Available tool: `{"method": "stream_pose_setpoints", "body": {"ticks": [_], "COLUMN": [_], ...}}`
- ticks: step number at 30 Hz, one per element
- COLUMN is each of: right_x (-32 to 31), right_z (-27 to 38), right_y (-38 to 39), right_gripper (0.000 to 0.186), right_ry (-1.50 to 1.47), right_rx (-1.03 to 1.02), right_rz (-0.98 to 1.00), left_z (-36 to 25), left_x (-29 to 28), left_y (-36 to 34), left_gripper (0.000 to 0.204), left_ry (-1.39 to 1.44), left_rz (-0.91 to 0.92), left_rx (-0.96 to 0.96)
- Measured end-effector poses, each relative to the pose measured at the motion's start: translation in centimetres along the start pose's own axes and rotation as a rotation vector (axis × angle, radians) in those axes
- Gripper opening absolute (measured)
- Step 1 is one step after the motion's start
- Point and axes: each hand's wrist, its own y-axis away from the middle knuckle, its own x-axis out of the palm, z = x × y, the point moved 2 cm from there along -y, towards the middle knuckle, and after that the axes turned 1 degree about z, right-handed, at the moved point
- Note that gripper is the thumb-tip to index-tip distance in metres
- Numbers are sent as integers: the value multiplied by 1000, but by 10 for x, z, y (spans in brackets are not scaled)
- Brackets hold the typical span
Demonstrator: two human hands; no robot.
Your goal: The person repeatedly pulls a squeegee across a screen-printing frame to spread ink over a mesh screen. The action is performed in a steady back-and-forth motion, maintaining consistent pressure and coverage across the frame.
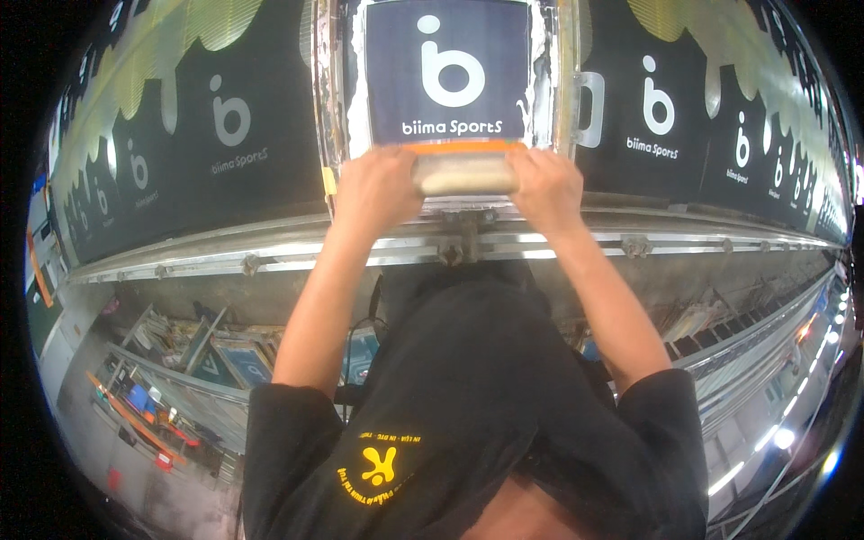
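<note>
Both my hands grip a squeegee [466, 177] with a pale wooden handle and an orange blade edge. My left hand [379, 187] is wrapped round its left end and my right hand [546, 187] round its right end. The squeegee lies across the near part of a printing screen frame [328, 108], whose dark mesh [396, 63] shows a white rounded logo with lettering. White ink [358, 67] is smeared along the mesh's left and right sides. My hands partly hide the frame's near corners.
Dark fabric [180, 153] with repeated white logos covers the long table to both sides. A metal rail [558, 247] with clamps runs along its near edge. Framed screens [243, 360] stand on a rack below left. Bright lamps [784, 438] show at lower right.
</note>
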Motion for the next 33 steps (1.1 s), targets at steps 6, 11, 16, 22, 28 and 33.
{"method": "stream_pose_setpoints", "body": {"ticks": [6,11,16,22,28,33], "right_x": [-11,-36,-42,-1,3,5], "right_z": [7,-22,-66,-93,-74,-33], "right_y": [5,-103,-232,-253,-205,-89], "right_gripper": [27,31,34,41,43,26], "right_ry": [-61,10,28,87,64,76], "right_rx": [10,25,194,228,221,84], "right_rz": [162,195,292,242,193,131], "left_z": [6,17,47,66,52,16], "left_x": [-6,-82,-130,-102,-88,-47], "left_y": [11,-86,-200,-238,-199,-92], "left_gripper": [31,31,43,53,45,35], "left_ry": [-33,-61,-151,-142,-124,-106], "left_rz": [121,344,176,-70,28,153], "left_rx": [61,-44,24,71,13,-94]}}
